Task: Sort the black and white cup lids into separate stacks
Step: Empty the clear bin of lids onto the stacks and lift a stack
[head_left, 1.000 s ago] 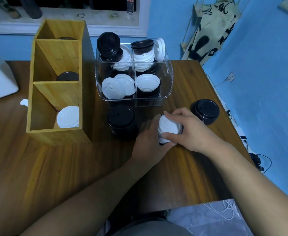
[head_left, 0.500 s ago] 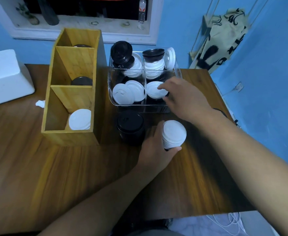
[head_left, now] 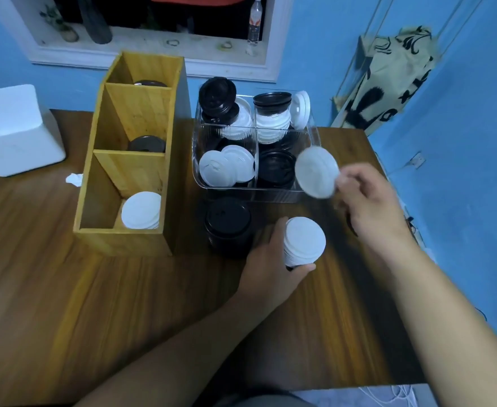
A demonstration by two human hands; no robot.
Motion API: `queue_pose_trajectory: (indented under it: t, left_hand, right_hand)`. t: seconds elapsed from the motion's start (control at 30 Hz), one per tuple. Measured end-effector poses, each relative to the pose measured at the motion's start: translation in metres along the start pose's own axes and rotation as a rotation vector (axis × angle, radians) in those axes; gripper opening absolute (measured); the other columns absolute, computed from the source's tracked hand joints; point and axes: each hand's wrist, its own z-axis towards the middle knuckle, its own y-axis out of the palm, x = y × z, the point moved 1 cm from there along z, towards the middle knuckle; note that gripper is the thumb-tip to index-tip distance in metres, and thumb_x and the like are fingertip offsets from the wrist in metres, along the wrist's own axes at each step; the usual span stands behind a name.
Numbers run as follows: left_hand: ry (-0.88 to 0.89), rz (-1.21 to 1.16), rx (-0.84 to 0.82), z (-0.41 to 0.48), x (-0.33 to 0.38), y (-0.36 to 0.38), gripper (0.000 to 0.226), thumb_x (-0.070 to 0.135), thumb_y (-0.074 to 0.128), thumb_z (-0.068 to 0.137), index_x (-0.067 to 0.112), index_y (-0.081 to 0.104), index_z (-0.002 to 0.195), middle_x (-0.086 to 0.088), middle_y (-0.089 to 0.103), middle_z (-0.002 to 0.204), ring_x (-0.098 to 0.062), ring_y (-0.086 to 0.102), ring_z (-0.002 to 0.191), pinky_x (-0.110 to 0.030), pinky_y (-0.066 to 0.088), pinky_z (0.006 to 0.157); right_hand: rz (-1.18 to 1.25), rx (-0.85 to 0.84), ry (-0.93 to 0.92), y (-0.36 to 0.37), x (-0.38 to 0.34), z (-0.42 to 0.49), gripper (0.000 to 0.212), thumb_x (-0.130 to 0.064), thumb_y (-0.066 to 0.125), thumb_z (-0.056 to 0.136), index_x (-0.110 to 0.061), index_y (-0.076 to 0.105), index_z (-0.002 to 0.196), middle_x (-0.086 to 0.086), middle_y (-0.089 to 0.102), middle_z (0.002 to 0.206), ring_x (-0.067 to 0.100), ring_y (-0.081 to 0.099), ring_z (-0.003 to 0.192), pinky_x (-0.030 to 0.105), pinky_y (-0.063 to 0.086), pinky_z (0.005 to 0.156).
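My left hand (head_left: 270,268) grips a stack of white lids (head_left: 303,241) standing on the wooden table (head_left: 94,304). My right hand (head_left: 372,204) pinches a single white lid (head_left: 316,172) by its edge, tilted, in the air just right of the clear bin (head_left: 253,195). A stack of black lids (head_left: 228,226) stands left of the white stack. The clear bin holds mixed black and white lids (head_left: 226,167) in its compartments.
A wooden three-compartment box (head_left: 124,239) stands to the left, with white lids (head_left: 141,210) in the near section and black lids (head_left: 146,143) in the farther sections. A white foam block (head_left: 12,130) sits far left. The table's right edge lies beyond my right hand.
My right hand has lifted a white lid out of the bin's front right compartment and drawn it right and toward me. My left hand keeps its hold on the white stack.
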Motion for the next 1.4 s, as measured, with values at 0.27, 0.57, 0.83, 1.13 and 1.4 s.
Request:
queue_pose_trajectory:
  t: [0.27, 0.57, 0.83, 1.13, 1.4]
  left_hand:
    - [-0.006, -0.020, -0.028, 0.000, 0.002, 0.001, 0.100, 0.048, 0.086, 0.076, 0.029, 0.028, 0.155, 0.008, 0.043, 0.151, -0.010, 0.037, 0.139, -0.022, 0.030, 0.110]
    - [0.012, -0.051, -0.022, 0.000, 0.002, 0.000, 0.097, 0.044, 0.087, 0.076, 0.029, 0.031, 0.153, 0.011, 0.043, 0.151, -0.002, 0.034, 0.137, -0.023, 0.029, 0.114]
    - [0.033, -0.022, 0.007, 0.000, 0.001, 0.002, 0.097, 0.046, 0.088, 0.073, 0.025, 0.035, 0.151, 0.007, 0.048, 0.145, -0.012, 0.042, 0.134, -0.023, 0.033, 0.105]
    - [0.014, -0.032, -0.013, 0.001, -0.001, 0.002, 0.099, 0.046, 0.088, 0.074, 0.028, 0.031, 0.153, 0.008, 0.045, 0.148, -0.011, 0.038, 0.137, -0.025, 0.033, 0.107]
    - [0.014, -0.027, -0.015, 0.002, -0.001, 0.004, 0.100, 0.048, 0.087, 0.074, 0.028, 0.030, 0.154, 0.009, 0.044, 0.149, -0.009, 0.037, 0.138, -0.022, 0.030, 0.107]
  right_hand:
    - [0.489, 0.266, 0.649, -0.027, 0.067, -0.078, 0.021, -0.017, 0.049, 0.106, -0.012, 0.069, 0.102, 0.016, 0.073, 0.108, 0.025, 0.060, 0.097, 0.037, 0.052, 0.083]
    - [-0.285, 0.093, 0.465, -0.043, 0.089, -0.102, 0.007, -0.029, 0.060, 0.100, -0.026, 0.062, 0.106, -0.003, 0.072, 0.084, 0.015, 0.070, 0.066, 0.044, 0.062, 0.071]
    - [-1.031, -0.148, 0.148, -0.019, 0.084, -0.092, 0.077, -0.086, 0.050, 0.079, -0.038, 0.044, 0.139, -0.012, 0.053, 0.124, 0.013, 0.051, 0.114, 0.030, 0.052, 0.075]
    - [-0.619, -0.247, 0.079, -0.043, 0.091, -0.097, 0.084, -0.049, 0.080, 0.080, -0.038, 0.033, 0.150, -0.024, 0.032, 0.150, 0.001, 0.023, 0.142, 0.034, 0.030, 0.116]
    - [-0.526, -0.168, -0.014, -0.042, 0.085, -0.089, 0.069, -0.053, 0.084, 0.071, -0.040, 0.055, 0.133, -0.032, 0.051, 0.123, -0.008, 0.045, 0.115, 0.022, 0.039, 0.096]
